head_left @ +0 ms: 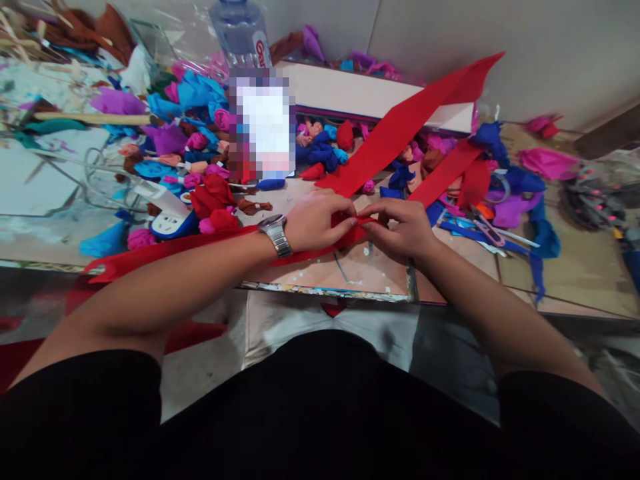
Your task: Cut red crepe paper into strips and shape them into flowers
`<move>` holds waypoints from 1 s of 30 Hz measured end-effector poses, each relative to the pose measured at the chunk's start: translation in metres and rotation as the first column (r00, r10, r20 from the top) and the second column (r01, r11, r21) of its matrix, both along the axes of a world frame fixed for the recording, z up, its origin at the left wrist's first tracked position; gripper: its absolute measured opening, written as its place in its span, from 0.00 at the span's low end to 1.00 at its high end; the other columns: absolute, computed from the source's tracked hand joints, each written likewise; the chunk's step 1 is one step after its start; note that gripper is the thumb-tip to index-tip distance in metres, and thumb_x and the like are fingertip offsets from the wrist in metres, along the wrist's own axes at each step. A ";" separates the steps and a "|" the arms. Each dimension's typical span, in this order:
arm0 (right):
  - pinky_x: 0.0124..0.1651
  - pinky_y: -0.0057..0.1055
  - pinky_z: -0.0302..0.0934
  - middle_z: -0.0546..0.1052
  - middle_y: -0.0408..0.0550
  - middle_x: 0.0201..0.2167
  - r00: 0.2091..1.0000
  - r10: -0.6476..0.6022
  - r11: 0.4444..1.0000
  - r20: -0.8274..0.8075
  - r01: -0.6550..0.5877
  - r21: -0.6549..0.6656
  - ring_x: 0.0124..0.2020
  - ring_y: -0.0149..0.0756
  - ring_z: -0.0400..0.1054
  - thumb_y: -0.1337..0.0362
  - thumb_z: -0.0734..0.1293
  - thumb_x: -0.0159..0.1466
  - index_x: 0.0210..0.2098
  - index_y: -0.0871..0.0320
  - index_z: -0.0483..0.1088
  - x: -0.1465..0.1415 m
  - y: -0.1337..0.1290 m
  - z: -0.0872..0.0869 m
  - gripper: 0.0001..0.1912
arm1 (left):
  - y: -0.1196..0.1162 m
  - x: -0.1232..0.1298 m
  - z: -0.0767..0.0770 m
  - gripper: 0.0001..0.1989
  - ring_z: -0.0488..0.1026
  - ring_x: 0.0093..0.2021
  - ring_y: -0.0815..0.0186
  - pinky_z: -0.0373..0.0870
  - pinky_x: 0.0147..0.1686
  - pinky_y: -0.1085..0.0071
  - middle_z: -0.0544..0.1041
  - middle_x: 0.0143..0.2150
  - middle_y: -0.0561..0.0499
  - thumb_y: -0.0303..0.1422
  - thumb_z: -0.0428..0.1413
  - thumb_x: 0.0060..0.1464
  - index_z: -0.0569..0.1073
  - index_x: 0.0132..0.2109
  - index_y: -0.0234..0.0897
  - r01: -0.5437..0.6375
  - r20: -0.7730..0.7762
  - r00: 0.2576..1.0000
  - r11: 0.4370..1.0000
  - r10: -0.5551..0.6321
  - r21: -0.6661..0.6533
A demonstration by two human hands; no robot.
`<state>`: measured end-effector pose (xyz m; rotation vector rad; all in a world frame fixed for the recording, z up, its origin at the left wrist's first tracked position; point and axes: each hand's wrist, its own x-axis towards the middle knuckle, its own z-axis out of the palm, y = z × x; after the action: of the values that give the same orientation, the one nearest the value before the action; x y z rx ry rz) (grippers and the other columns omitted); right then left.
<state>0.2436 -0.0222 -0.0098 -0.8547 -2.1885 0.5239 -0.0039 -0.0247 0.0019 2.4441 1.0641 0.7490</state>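
Both hands meet over the front edge of a cluttered table, pinching red crepe paper (353,232) between thumbs and fingers. My left hand (317,223), with a metal watch (276,235) on its wrist, grips the paper from the left. From the right, my right hand (397,227) holds the same piece, fingertips almost touching the left ones. A long red strip (400,127) slants up and away behind the hands. Another red strip (200,248) passes under the left forearm. How the paper is folded between the fingertips is partly hidden.
Coloured paper flowers (215,190) and scraps crowd the back and left. A phone (265,130) leans against a large plastic bottle (240,33). A power strip (173,217) with a cable lies left. Pink scissors (487,227) and a tape roll (499,187) lie right.
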 end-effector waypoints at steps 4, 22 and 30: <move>0.31 0.31 0.63 0.84 0.46 0.33 1.000 -0.023 1.000 0.007 0.023 0.010 0.25 0.32 0.70 0.55 0.73 0.69 0.44 0.53 0.83 0.000 -0.001 0.001 0.10 | -0.001 0.000 0.000 0.15 0.78 0.43 0.57 0.69 0.49 0.58 0.85 0.42 0.47 0.41 0.55 0.65 0.83 0.46 0.39 -0.007 0.007 1.000 1.000 0.007 -0.010; 0.31 0.34 0.68 0.85 0.51 0.43 0.997 -0.004 0.999 -0.076 0.007 0.048 0.33 0.37 0.75 0.54 0.74 0.68 0.41 0.50 0.83 -0.005 -0.003 0.004 0.09 | -0.001 0.001 0.001 0.14 0.79 0.43 0.60 0.70 0.47 0.61 0.86 0.42 0.48 0.41 0.56 0.65 0.83 0.44 0.40 0.014 0.083 0.997 0.997 -0.007 -0.082; 0.33 0.35 0.68 0.83 0.50 0.43 0.998 -0.018 0.994 -0.059 0.024 0.108 0.35 0.38 0.75 0.56 0.75 0.68 0.41 0.50 0.83 -0.005 -0.004 0.002 0.06 | -0.001 0.002 -0.001 0.14 0.79 0.43 0.59 0.70 0.47 0.60 0.86 0.43 0.48 0.41 0.56 0.65 0.83 0.44 0.40 -0.002 0.078 0.997 0.998 0.007 -0.059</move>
<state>0.2388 -0.0259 -0.0075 -0.7938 -2.1323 0.4099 -0.0019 -0.0261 0.0008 2.3439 1.0477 0.7968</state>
